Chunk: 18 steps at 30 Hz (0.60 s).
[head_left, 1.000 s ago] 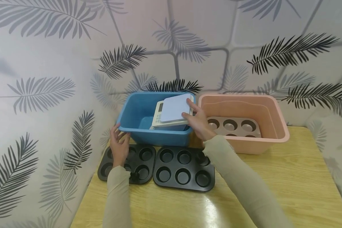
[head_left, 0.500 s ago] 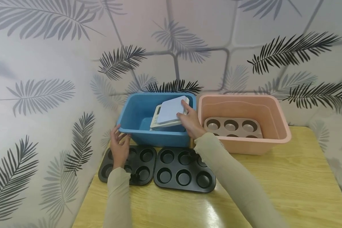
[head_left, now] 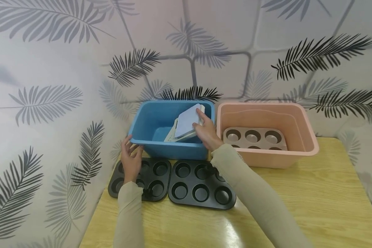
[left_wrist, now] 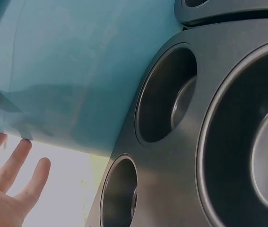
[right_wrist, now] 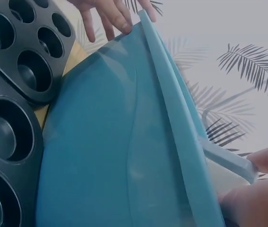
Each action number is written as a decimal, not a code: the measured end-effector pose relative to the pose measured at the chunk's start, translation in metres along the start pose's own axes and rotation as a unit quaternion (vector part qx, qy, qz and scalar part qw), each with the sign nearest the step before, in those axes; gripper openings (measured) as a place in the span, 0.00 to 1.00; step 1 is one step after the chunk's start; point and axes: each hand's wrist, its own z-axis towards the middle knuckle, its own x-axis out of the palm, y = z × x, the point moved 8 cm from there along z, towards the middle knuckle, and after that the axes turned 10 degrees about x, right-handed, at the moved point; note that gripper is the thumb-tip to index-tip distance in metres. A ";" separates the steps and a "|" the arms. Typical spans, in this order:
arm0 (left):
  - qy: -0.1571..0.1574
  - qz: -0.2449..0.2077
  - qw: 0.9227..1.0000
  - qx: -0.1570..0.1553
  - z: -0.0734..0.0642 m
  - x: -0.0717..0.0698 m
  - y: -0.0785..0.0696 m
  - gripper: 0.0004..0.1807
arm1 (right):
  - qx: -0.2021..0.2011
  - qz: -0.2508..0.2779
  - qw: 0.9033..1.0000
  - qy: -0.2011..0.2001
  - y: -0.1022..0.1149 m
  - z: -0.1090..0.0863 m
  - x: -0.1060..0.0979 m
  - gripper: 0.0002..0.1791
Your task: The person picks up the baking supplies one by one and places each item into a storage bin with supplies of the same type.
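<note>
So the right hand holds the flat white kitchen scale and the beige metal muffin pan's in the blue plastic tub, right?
Not quite: the beige metal muffin pan is in the pink plastic tub, as the head view shows. The right hand holds the flat white kitchen scale.

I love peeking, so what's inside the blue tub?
A tilted kitchen scale, gripped by the right hand. It and the front wall of the blue tub cover part of its floor; anything there can't be seen.
</note>
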 end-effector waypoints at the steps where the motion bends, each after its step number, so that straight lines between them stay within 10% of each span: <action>1: 0.001 0.002 1.000 0.001 0.001 0.000 0.004 0.34 | -0.004 -0.013 1.000 -0.008 0.001 -0.001 -0.002 0.41; 11: -0.003 0.015 1.000 0.017 0.006 -0.002 0.020 0.35 | -0.068 -0.093 0.990 -0.077 0.022 -0.038 -0.016 0.40; 18: -0.003 0.007 1.000 0.018 0.004 -0.001 0.019 0.36 | -0.100 -0.037 0.992 -0.067 0.034 -0.050 -0.033 0.38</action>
